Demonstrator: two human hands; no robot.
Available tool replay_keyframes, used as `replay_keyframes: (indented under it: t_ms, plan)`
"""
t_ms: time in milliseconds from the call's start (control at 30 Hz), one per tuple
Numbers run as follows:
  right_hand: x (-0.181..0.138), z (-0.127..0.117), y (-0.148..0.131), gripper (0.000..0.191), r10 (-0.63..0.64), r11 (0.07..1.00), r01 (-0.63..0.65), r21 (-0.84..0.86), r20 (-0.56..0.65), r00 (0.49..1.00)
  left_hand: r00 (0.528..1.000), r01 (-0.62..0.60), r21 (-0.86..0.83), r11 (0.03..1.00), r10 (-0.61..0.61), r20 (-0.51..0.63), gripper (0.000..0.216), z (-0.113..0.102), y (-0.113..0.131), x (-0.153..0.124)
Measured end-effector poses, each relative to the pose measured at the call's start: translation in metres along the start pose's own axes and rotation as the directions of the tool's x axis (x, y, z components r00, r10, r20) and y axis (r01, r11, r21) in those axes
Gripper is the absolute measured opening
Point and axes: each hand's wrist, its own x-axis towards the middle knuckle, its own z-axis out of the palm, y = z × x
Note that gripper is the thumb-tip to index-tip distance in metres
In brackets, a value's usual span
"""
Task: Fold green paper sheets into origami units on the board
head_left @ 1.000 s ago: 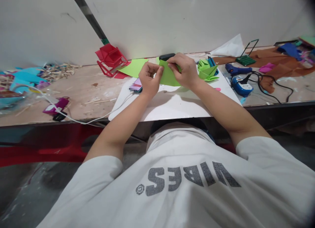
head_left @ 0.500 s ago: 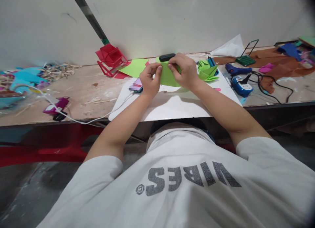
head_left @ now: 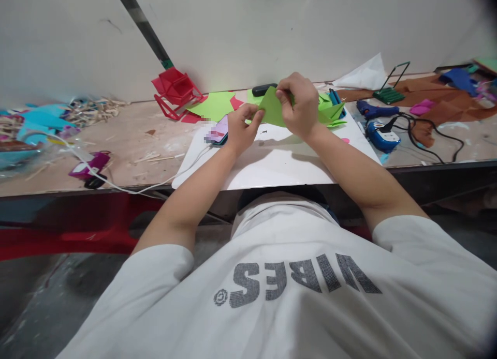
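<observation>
A folded green paper (head_left: 272, 110) is lifted a little above the white sheet (head_left: 272, 162) on the workbench. My left hand (head_left: 240, 129) pinches its lower left edge. At the paper's upper right corner, my right hand (head_left: 298, 105) is closed with fingertips pinching it. Both hands are over the far part of the white sheet.
A phone (head_left: 219, 131) on a white cable lies left of my hands. Behind are a red paper chair (head_left: 174, 92), green paper pieces (head_left: 215, 105), a folded green shape (head_left: 330, 113) and a black object (head_left: 264, 89). A blue glue gun (head_left: 375, 110) and brown cloth (head_left: 446, 98) lie right.
My right hand rose and moved slightly right, lifting the green paper's upper part off the sheet. My left hand shifted a little right along the paper's lower edge.
</observation>
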Motion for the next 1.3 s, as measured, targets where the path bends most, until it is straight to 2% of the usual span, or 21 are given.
replay_keyframes:
  t_ms: [167,300,467,533,600,667,733,833,933,1000,1133,1300]
  plan:
    - [0.005,-0.004,0.011,0.042,0.033,0.999,-0.034,-0.013,-0.067,0.997,1.000,0.017,0.013,1.000,-0.017,0.025,0.060,-0.003,-0.006,0.003]
    - [0.007,-0.014,0.011,0.037,0.036,0.995,-0.040,-0.088,-0.045,0.998,0.998,0.000,0.011,1.000,-0.001,0.066,0.053,-0.004,-0.010,0.004]
    - [0.011,-0.019,0.019,0.032,-0.047,0.997,0.034,-0.069,-0.195,0.980,0.998,0.026,-0.003,1.000,-0.026,0.051,0.054,-0.007,-0.016,0.005]
    - [0.013,-0.016,0.023,0.034,-0.096,0.991,0.079,-0.112,-0.153,0.984,1.000,0.021,-0.017,1.000,-0.021,0.007,0.058,-0.008,-0.014,0.005]
    - [0.014,-0.012,0.024,0.042,-0.140,0.981,0.130,-0.140,-0.060,0.988,1.000,0.000,-0.033,0.999,-0.001,-0.028,0.061,-0.008,-0.006,0.005]
    - [0.012,-0.007,0.021,0.049,-0.172,0.976,0.172,-0.135,0.012,0.985,0.999,-0.020,-0.039,0.999,0.019,-0.037,0.063,-0.008,0.005,0.006]
    - [0.009,-0.003,0.014,0.048,-0.169,0.979,0.177,-0.105,0.077,0.983,0.999,-0.033,-0.044,0.999,0.031,-0.028,0.062,-0.008,0.013,0.006]
    - [0.005,0.000,0.004,0.046,-0.131,0.988,0.142,-0.061,0.157,0.979,0.999,-0.038,-0.050,0.998,0.039,0.019,0.059,-0.007,0.015,0.007]
    - [0.003,-0.002,-0.002,0.051,-0.117,0.989,0.130,-0.072,0.159,0.980,0.989,-0.006,-0.015,1.000,0.008,0.146,0.059,-0.007,0.005,0.005]
    - [0.003,-0.006,-0.002,0.051,-0.098,0.990,0.113,-0.084,0.167,0.981,0.963,0.057,0.021,0.998,-0.060,0.262,0.057,-0.007,-0.001,0.003]
    - [0.007,-0.010,0.004,0.045,-0.062,0.997,0.072,-0.042,0.201,0.978,0.870,0.205,0.077,0.976,-0.218,0.442,0.043,-0.010,-0.005,0.000]
    - [0.011,-0.005,0.009,0.060,-0.166,0.980,0.188,-0.066,0.255,0.953,0.747,0.269,0.097,0.958,-0.271,0.607,0.038,-0.016,-0.002,0.002]
